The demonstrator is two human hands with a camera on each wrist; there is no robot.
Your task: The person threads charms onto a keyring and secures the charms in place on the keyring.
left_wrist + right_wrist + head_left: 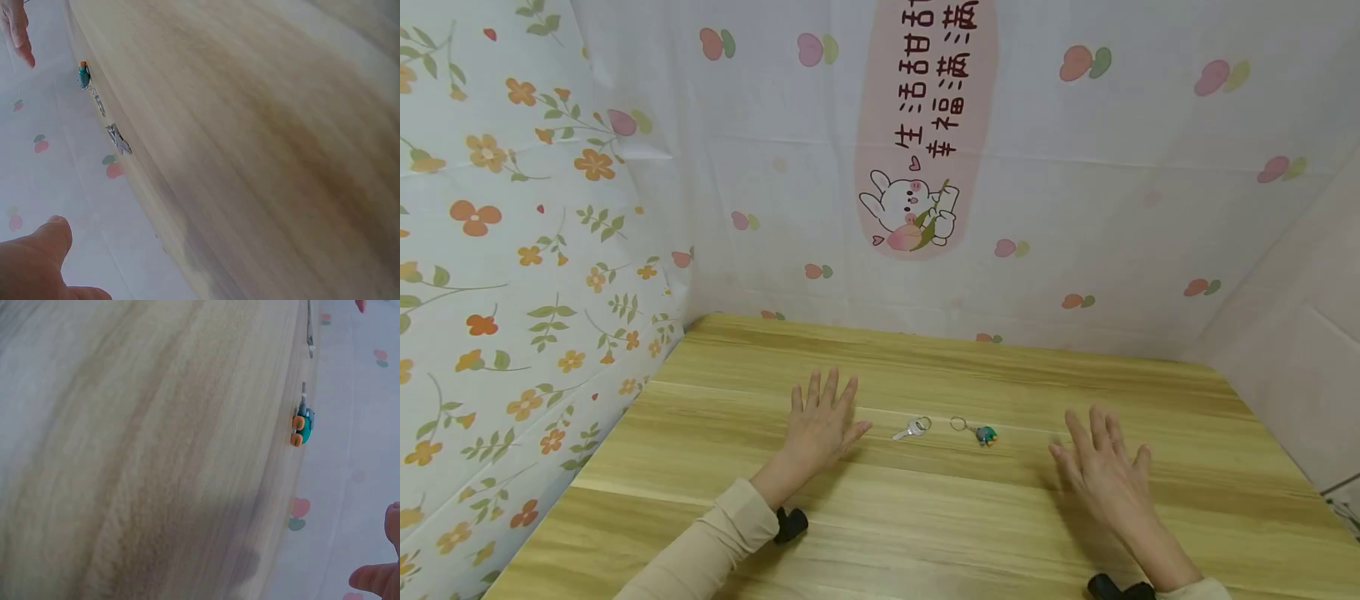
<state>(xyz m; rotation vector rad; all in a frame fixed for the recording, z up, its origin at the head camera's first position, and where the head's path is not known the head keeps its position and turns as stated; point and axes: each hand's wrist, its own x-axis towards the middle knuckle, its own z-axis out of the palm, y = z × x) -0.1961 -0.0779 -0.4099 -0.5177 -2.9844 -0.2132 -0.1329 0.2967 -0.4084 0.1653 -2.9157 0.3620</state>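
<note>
On the wooden table lies a silver key with a small ring through its head. Just right of it is a keychain with a green and grey figure that has orange parts; its metal ring points toward the key. My left hand is left of the key, fingers straight and spread, holding nothing. To the right of the keychain my right hand hovers with its fingers extended and nothing in it. The right wrist view shows the keychain figure close up, apart from that hand's fingers.
The light wood table spans the lower view. A white curtain with fruit prints and a rabbit drawing hangs behind it. A flowered cloth borders the left side. Black wrist devices sit at both wrists.
</note>
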